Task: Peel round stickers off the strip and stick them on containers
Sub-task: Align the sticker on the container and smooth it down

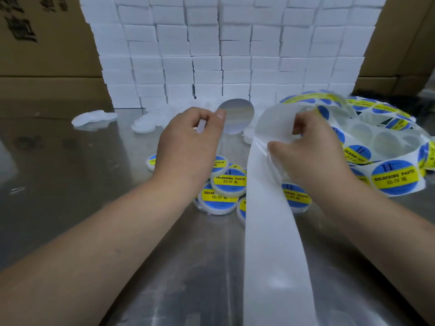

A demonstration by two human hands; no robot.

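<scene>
My left hand point(188, 140) pinches a round sticker point(236, 118) by its edge, pale back side toward me, held above the table; a small white container point(202, 126) also shows between its fingers. My right hand point(310, 149) grips the sticker strip point(273, 231), whose bare white backing runs down toward me. Further along, the strip point(395, 177) coils to the right with blue and yellow "SOLDERING PASTE" stickers on it. Several labelled round white containers point(228, 182) lie in a heap below and between my hands.
A wall of stacked white boxes point(223, 50) stands at the back of the shiny metal table point(70, 184). Plain white containers point(94, 118) lie at its foot, left and centre. Brown cartons point(42, 43) flank the stack on both sides.
</scene>
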